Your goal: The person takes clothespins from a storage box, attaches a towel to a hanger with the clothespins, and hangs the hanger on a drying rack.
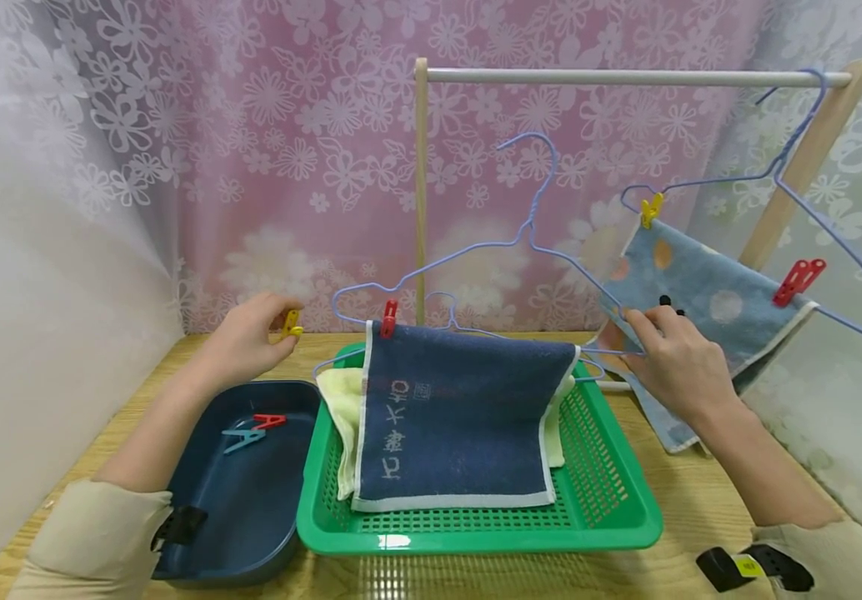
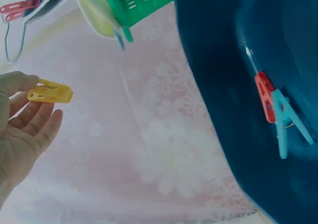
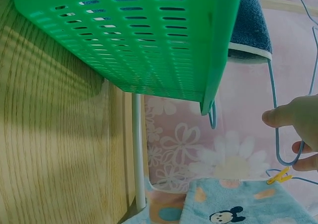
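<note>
Two hangers, two hung towels | left hand (image 1: pixel 245 337) pinches yellow clip (image 1: pixel 292 323) | right hand (image 1: pixel 677 360) grips blue hanger (image 1: pixel 476 254) | two clips in navy tray (image 1: pixel 247 492)

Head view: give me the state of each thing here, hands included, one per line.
left hand: pinches a yellow clip
right hand: holds the blue hanger at its right end
dark blue towel: draped over the hanger, pinned by a red clip at its left corner
green basket: holds a pale yellow cloth
blue tray: holds two loose clips
light blue towel: clipped on a hanger hung from the rail
</note>
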Demonstrator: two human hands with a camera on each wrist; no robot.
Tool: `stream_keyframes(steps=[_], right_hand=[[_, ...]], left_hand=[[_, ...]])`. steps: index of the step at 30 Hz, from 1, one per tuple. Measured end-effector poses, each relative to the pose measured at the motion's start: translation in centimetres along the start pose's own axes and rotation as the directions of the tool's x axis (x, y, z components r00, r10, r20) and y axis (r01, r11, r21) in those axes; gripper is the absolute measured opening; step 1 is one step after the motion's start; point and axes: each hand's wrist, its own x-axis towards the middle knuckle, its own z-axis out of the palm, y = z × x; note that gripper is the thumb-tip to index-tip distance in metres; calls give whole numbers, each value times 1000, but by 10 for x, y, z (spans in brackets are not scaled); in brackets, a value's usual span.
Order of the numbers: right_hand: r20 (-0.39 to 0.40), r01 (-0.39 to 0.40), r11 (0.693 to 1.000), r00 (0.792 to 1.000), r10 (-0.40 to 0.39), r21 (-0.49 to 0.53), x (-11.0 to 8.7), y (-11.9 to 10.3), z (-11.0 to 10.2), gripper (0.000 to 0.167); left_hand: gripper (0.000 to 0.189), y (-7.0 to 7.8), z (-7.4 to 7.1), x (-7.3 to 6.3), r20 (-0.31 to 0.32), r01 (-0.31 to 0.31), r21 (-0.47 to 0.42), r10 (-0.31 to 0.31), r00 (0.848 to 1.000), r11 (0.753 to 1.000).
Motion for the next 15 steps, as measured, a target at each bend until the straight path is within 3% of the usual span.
stream_keyframes(steps=[8, 11, 15], right_hand=[[4, -11, 1000, 1000, 11, 9, 0, 1, -1, 62], [8, -15, 1000, 1000, 15, 16, 0, 1, -1, 62], [12, -19, 1000, 1000, 19, 12, 1, 1, 0, 62]], left_hand=[[26, 11, -3, 4, -6, -17, -48, 17, 1000, 999], [17, 17, -4, 4, -60, -83, -55, 80, 995, 995], [13, 26, -6, 6, -151, -185, -32, 178, 972, 982]])
